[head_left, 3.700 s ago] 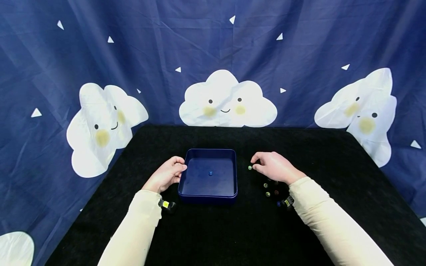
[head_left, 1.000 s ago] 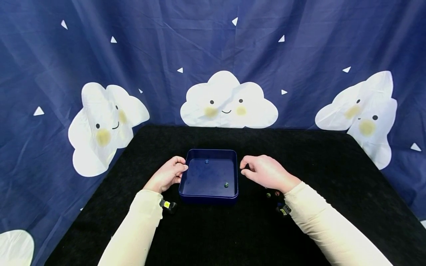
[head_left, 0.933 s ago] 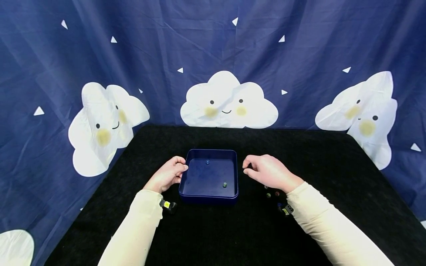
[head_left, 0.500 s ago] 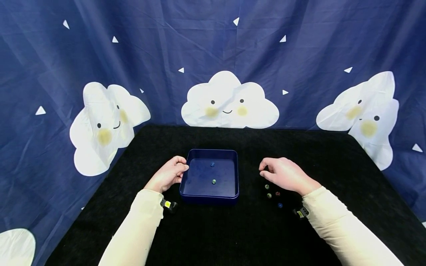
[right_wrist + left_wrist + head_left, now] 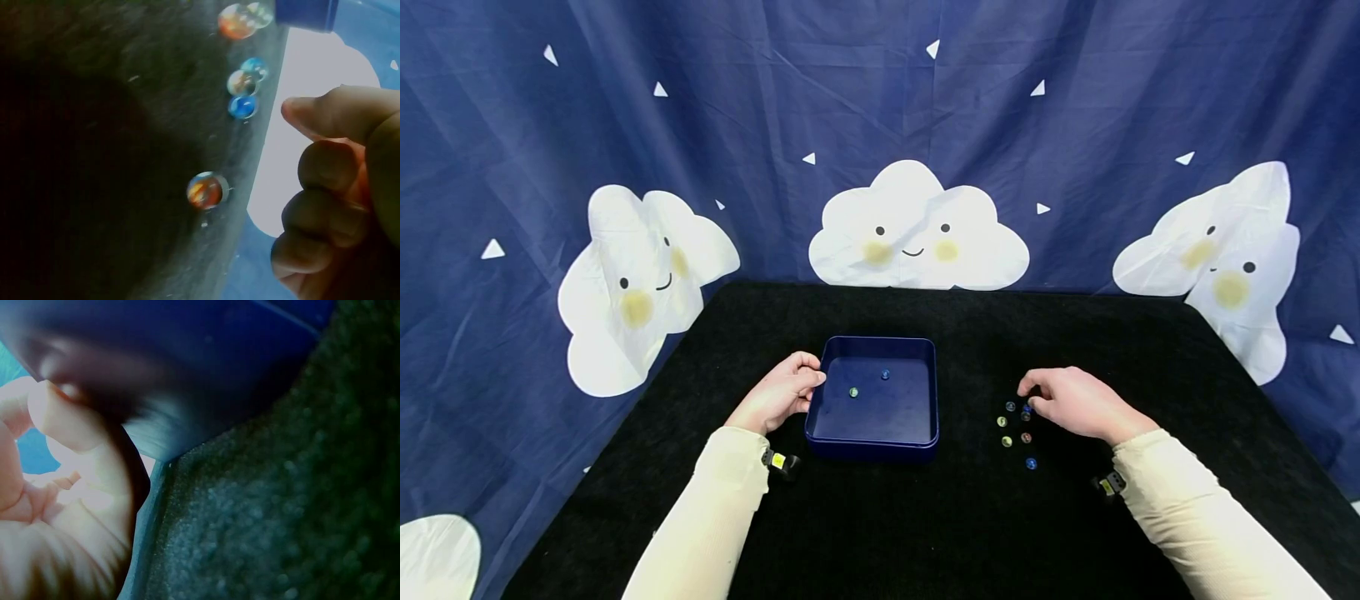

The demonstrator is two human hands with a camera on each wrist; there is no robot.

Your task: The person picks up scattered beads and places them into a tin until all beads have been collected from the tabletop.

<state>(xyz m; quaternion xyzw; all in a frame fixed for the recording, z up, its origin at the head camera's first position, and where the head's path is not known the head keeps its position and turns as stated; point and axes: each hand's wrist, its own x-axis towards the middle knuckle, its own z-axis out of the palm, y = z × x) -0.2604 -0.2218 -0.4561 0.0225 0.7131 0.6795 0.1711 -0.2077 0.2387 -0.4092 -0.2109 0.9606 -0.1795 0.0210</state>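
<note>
Resting on black fuzzy tabletop (image 5: 925, 525), blue tray (image 5: 872, 451), navy cloud-print curtain (image 5: 1037, 50) behind.

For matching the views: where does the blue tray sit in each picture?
Head: blue tray just below the centre, its inside showing.
Left wrist: blue tray across the top, blurred and cut off by the frame.
Right wrist: only a small part of the blue tray, at the top edge, right of centre.
Shared landmark: the black cloth, visible in all three.
</note>
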